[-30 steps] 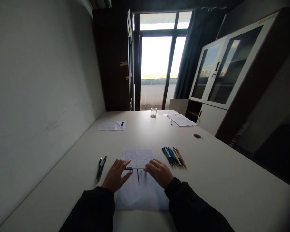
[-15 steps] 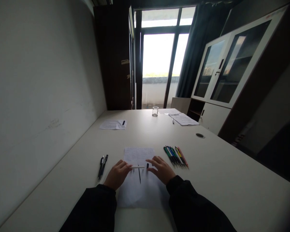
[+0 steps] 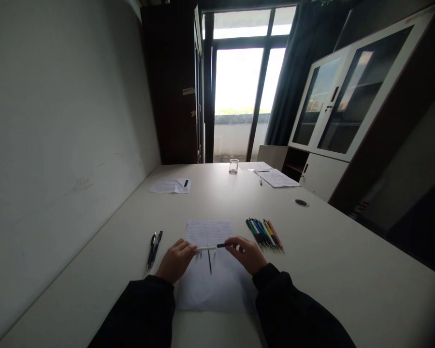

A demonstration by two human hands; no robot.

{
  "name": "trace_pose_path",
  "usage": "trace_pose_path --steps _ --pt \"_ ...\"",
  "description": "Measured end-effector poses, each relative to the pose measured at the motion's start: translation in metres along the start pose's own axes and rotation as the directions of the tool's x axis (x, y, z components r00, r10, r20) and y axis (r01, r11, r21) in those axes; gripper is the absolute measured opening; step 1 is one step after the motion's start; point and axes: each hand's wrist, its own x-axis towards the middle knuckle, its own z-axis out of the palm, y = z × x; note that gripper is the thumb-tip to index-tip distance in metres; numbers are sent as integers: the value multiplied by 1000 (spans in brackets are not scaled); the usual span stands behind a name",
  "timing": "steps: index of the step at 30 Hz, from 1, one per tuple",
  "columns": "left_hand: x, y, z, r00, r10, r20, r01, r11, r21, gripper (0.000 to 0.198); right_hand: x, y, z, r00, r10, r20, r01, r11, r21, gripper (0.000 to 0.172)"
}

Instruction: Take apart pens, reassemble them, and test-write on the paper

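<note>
My left hand [image 3: 177,261] is closed on a white pen barrel [image 3: 206,248], which lies level and points to the right. Between the fingertips of my right hand [image 3: 247,254] is a short black pen part [image 3: 221,245], its left end close to the barrel's right end. Whether the two touch I cannot make out. Beneath them, a thin dark pen refill [image 3: 210,265] and some tiny parts rest on a lined sheet of paper [image 3: 209,232].
Several coloured pens [image 3: 264,234] lie in a row on the right. Two dark pens [image 3: 154,251] are at the left. Farther back are a glass jar [image 3: 233,166], a paper stack [image 3: 280,179], another sheet [image 3: 168,186] and a round desk hole [image 3: 301,203].
The black pen part, upright between parted right fingers before, is now pinched and turned level, in line with the white barrel. My left hand has stayed almost in place.
</note>
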Motion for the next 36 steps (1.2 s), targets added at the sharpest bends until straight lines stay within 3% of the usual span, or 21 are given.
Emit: trace_pose_path --steps 9,25,36 --pt "0 1 -1 1000 0 -19 1 1000 4 18 -1 -4 3 998 60 0 -60 991 117 15" --pt "1 0 0 998 53 -42 -53 999 8 18 0 -7 5 994 109 21 -111 981 161 12" --pt "2 6 -3 994 101 -37 -100 995 14 19 3 -12 7 994 42 102 -59 985 162 10"
